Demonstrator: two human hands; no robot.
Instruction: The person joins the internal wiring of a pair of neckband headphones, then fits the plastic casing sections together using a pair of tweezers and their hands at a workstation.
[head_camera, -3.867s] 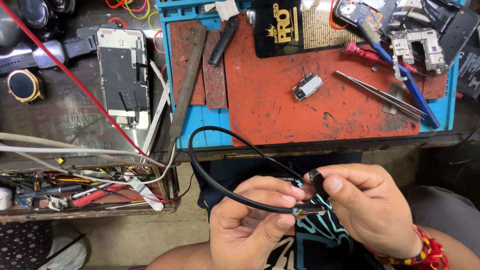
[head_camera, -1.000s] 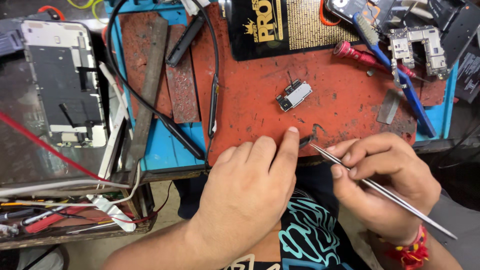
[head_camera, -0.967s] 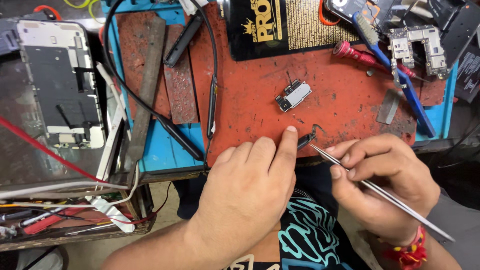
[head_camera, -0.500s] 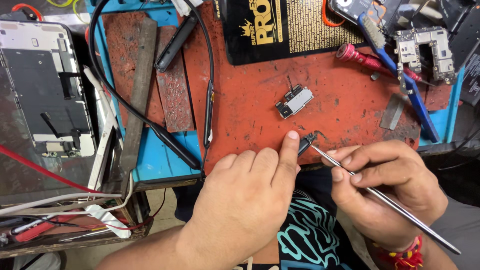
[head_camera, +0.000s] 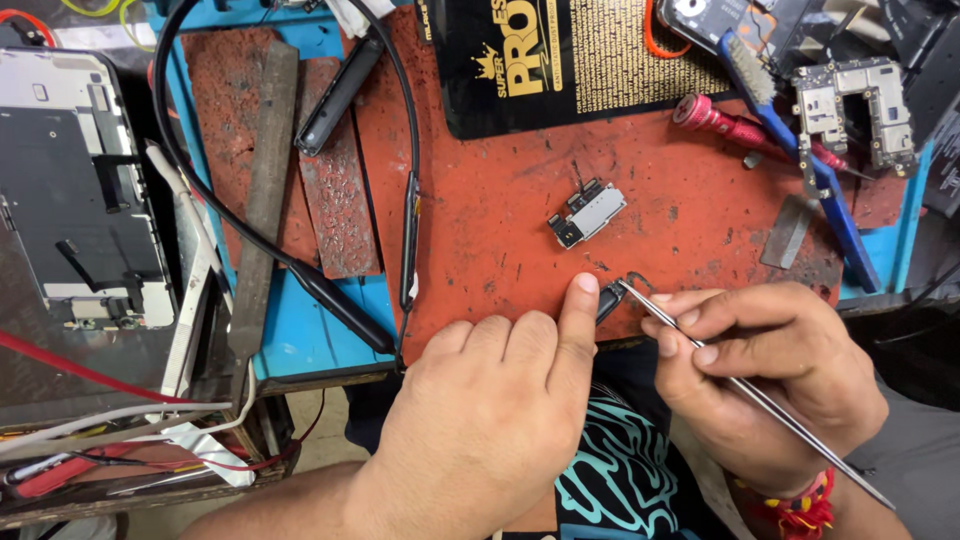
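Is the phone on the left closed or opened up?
Opened up. The phone lies flat with its cover off, showing the bare metal frame, black flex cables and connectors inside.
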